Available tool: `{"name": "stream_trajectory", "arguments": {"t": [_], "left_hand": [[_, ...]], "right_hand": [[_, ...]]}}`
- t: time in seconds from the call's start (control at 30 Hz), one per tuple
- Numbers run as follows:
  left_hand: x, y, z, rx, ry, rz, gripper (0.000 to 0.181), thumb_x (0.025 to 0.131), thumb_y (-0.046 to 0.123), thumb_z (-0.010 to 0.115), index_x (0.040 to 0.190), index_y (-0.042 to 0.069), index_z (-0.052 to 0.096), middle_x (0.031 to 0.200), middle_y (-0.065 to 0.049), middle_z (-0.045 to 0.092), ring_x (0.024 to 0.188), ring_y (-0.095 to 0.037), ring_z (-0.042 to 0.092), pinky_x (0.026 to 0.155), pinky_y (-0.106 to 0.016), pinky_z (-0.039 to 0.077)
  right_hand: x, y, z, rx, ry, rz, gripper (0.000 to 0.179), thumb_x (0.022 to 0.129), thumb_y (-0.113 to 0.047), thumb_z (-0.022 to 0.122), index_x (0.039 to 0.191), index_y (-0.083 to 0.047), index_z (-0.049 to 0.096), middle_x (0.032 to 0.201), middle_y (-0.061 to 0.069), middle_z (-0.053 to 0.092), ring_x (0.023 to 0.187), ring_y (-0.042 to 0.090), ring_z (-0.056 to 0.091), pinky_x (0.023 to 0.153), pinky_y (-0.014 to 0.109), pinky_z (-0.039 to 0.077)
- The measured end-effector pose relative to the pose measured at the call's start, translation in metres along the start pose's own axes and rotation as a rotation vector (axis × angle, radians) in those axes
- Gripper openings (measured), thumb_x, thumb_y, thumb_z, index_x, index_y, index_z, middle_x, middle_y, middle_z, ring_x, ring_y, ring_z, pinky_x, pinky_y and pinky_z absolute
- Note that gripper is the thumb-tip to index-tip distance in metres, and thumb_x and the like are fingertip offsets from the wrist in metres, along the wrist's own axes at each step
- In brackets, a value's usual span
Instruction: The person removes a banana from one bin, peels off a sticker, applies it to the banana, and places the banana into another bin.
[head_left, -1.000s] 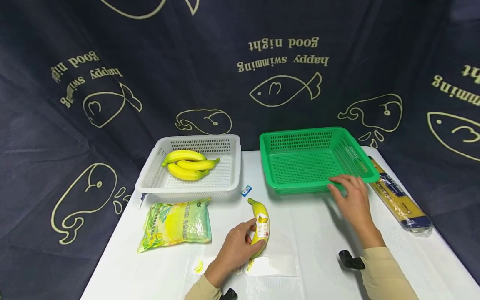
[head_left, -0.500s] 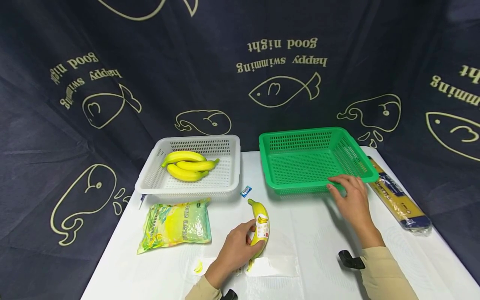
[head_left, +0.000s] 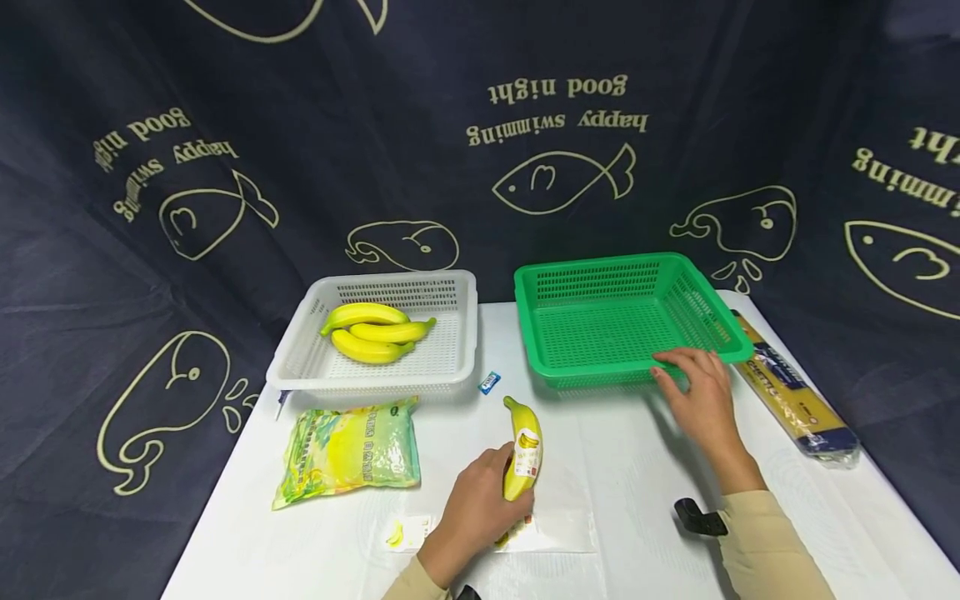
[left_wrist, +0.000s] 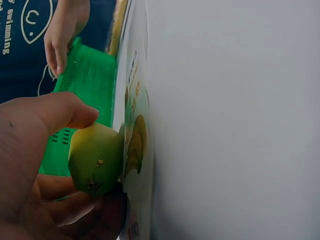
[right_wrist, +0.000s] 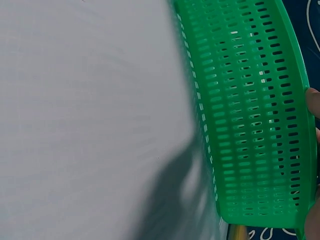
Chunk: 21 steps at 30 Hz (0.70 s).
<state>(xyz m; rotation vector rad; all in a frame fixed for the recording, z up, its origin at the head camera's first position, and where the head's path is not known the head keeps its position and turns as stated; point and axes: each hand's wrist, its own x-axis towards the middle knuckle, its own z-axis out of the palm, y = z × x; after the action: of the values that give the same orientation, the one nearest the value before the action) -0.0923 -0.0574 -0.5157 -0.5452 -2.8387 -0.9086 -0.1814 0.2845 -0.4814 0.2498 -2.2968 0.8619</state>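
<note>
My left hand (head_left: 483,500) grips a yellow banana (head_left: 516,483) near its lower end, thumb on one side and fingers on the other. A white label (head_left: 527,454) with a banana picture is on its upper face. Seen end-on in the left wrist view, the banana (left_wrist: 95,162) shows its dark tip below the thumb. Across the table, my right hand (head_left: 701,400) holds the near rim of a green basket (head_left: 600,369), thumb outside and fingers over the edge. Part of the label sheet (head_left: 562,537) lies under the left hand, partly hidden.
A white basket (head_left: 375,384) at the back left holds several bananas (head_left: 382,333). In front of it lies a yellow-green bag (head_left: 356,450). A small blue packet (head_left: 489,382) sits between the baskets, and a long yellow-and-blue package (head_left: 798,400) at the right edge.
The banana and left hand have shifted slightly right, and the banana's lower end no longer overlaps the label sheet as before. The right hand stays at the green basket's rim.
</note>
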Motion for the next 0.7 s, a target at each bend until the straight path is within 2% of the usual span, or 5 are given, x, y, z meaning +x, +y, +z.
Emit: {"name": "stream_trajectory", "arguments": {"t": [0.23,0.4,0.53,0.7], "left_hand": [[-0.001,-0.003,0.0,-0.045,0.005,-0.01,0.058,0.077,0.033,0.071,0.126,0.006,0.06,0.091,0.005,0.058,0.067,-0.005,0.048,0.056,-0.02,0.041],[0.0,-0.005,-0.002,-0.11,-0.03,-0.066,0.056,0.078,0.032,0.071,0.128,0.007,0.06,0.092,0.007,0.058,0.071,-0.004,0.05,0.058,-0.021,0.043],[0.0,-0.005,-0.006,-0.167,-0.046,-0.078,0.056,0.079,0.032,0.072,0.128,0.009,0.06,0.094,0.008,0.059,0.077,-0.004,0.053,0.064,-0.022,0.045],[0.004,-0.001,-0.019,-0.215,-0.032,-0.057,0.054,0.081,0.032,0.072,0.13,0.013,0.059,0.097,0.009,0.058,0.077,-0.004,0.054,0.065,-0.022,0.046]], "right_hand": [[-0.001,0.002,0.001,-0.007,-0.004,-0.002,0.026,0.079,-0.005,0.077,0.105,-0.006,0.071,0.109,0.013,0.06,0.11,0.038,0.047,0.112,0.047,0.013],[-0.001,0.003,0.002,-0.002,-0.001,-0.011,0.026,0.079,-0.004,0.077,0.105,-0.006,0.071,0.109,0.013,0.06,0.108,0.037,0.048,0.112,0.048,0.013],[-0.001,0.004,0.002,-0.003,0.0,-0.015,0.027,0.079,-0.005,0.078,0.105,-0.007,0.071,0.108,0.013,0.06,0.107,0.036,0.048,0.112,0.048,0.014],[-0.001,0.003,0.002,0.001,0.006,-0.01,0.027,0.078,-0.004,0.078,0.104,-0.007,0.071,0.108,0.012,0.06,0.107,0.036,0.048,0.111,0.048,0.014]]}}
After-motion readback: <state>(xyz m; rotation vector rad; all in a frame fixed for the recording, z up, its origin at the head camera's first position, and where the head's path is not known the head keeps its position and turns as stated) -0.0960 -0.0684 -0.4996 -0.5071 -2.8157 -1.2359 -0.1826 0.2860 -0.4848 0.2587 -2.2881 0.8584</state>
